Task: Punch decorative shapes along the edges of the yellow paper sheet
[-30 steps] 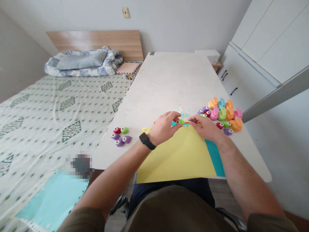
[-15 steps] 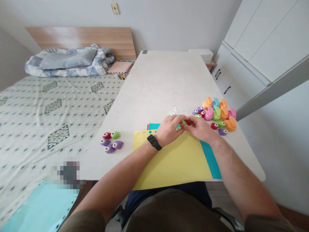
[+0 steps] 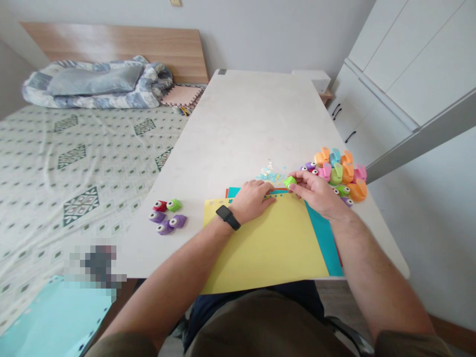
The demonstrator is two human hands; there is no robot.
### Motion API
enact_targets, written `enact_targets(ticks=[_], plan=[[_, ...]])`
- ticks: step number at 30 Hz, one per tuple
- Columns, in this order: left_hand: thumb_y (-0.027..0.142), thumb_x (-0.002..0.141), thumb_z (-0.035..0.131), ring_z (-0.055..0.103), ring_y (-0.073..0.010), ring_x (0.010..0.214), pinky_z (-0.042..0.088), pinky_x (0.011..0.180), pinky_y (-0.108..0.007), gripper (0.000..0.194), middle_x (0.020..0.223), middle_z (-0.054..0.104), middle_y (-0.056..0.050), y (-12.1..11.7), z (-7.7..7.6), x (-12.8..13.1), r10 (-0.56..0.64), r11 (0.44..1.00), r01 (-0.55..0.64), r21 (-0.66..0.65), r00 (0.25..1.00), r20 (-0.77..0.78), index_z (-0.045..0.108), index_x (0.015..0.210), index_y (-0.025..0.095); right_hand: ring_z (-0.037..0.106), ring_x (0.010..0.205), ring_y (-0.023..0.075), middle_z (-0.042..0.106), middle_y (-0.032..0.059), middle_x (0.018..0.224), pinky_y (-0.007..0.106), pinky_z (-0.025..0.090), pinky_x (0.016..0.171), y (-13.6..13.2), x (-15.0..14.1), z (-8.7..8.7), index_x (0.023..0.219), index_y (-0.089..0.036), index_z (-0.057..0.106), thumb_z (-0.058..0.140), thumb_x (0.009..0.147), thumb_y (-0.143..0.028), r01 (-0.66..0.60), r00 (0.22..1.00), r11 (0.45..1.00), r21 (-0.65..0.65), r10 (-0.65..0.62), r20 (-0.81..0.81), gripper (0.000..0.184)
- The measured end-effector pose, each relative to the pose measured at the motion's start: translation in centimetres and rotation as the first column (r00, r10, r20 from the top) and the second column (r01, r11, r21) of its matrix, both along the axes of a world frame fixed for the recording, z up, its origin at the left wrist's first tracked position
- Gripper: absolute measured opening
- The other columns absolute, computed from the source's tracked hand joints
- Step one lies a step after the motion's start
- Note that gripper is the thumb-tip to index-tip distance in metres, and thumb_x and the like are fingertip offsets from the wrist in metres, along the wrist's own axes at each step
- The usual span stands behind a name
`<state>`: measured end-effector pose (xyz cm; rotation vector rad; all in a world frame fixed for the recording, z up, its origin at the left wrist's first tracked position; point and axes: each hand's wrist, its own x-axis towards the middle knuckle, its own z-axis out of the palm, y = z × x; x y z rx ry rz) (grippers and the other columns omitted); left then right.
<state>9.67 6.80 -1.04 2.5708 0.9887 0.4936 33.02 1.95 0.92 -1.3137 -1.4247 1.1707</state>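
A sheet of yellow paper (image 3: 260, 243) lies at the table's near edge, with small star-like shapes along its far edge. My left hand (image 3: 253, 198), below a black watch, rests on that far edge with the thumb apart from the fingers. My right hand (image 3: 312, 191) grips a small green craft punch (image 3: 290, 183) between thumb and fingers, just past the paper's far edge. Teal paper (image 3: 323, 243) shows from under the yellow sheet. Blue and white paper bits (image 3: 271, 175) are scattered beyond my hands.
Several small punches (image 3: 177, 221) sit to the left of the paper. On the right stand more punches, including a large orange one (image 3: 357, 191) and a pink one (image 3: 325, 172). A bed (image 3: 122, 148) adjoins the white table (image 3: 256, 114) on the left; cabinets (image 3: 368, 114) are at the right.
The hands have parted. My right hand has drawn the green punch off the paper's edge, and my left hand has shifted slightly left and lies lower on the paper.
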Motion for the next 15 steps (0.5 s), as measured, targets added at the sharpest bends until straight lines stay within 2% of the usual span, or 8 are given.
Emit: enact_targets(ticks=[6, 9, 12, 15], plan=[[0.027, 0.099, 0.059, 0.067, -0.0223, 0.093, 0.052, 0.091, -0.038, 0.015, 0.096, 0.072, -0.007, -0.1, 0.0, 0.2, -0.016, 0.999, 0.016, -0.031, 1.0, 0.024, 0.073, 0.1, 0.021, 0.07, 0.106, 0.0248, 0.073, 0.0073, 0.114, 0.042, 0.06, 0.095, 0.2, 0.4, -0.4, 0.131, -0.026, 0.063, 0.077, 0.089, -0.045, 0.007, 0.999, 0.998, 0.062, -0.01, 0.048, 0.048], [0.025, 0.1, 0.057, 0.067, -0.0225, 0.093, 0.052, 0.091, -0.038, 0.017, 0.096, 0.071, -0.007, -0.2, 0.0, 0.1, -0.014, 0.999, 0.015, -0.03, 0.999, 0.033, 0.073, 0.099, 0.021, 0.07, 0.11, 0.0258, 0.072, 0.0085, 0.12, 0.044, 0.058, 0.098, 0.1, 0.6, -0.1, 0.136, -0.027, 0.062, 0.072, 0.093, -0.041, -0.021, 0.987, 0.993, 0.113, 0.002, 0.163, 0.047], [0.027, 0.101, 0.056, 0.066, -0.0227, 0.093, 0.051, 0.091, -0.038, 0.018, 0.096, 0.071, -0.008, -0.3, 0.0, 0.2, -0.016, 1.0, 0.017, -0.019, 0.998, 0.054, 0.073, 0.099, 0.02, 0.069, 0.111, 0.0274, 0.072, 0.0094, 0.123, 0.046, 0.058, 0.1, -0.2, 0.6, 0.6, 0.136, -0.027, 0.065, 0.07, 0.094, -0.037, -0.08, 0.946, 0.987, 0.138, 0.031, 0.323, 0.044], [0.028, 0.101, 0.056, 0.065, -0.0224, 0.092, 0.051, 0.091, -0.038, 0.018, 0.095, 0.07, -0.008, -0.3, 0.0, 0.2, -0.015, 1.0, 0.016, -0.013, 0.997, 0.07, 0.072, 0.097, 0.019, 0.07, 0.111, 0.0288, 0.072, 0.0095, 0.127, 0.05, 0.056, 0.104, -0.5, 0.6, 1.1, 0.135, -0.027, 0.067, 0.069, 0.094, -0.035, -0.146, 0.907, 0.979, 0.142, 0.075, 0.415, 0.042]])
